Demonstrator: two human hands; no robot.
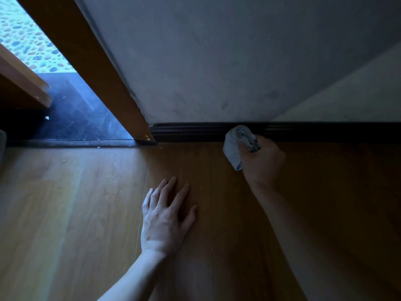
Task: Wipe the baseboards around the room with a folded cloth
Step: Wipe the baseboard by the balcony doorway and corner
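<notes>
A dark grooved baseboard [195, 132] runs along the foot of a grey wall, from the door frame to the right edge. My right hand [261, 161] grips a folded grey cloth [235, 145], and the cloth's top end presses against the baseboard. My left hand [166, 218] lies flat on the wooden floor, fingers spread, well short of the baseboard and left of the cloth.
An orange wooden door frame [104, 68] slants down to the baseboard's left end. Beyond it are a dark threshold slab [76, 118] and pebble flooring [26, 40]. Small white crumbs lie near the threshold. Wooden floor [76, 203] fills the foreground.
</notes>
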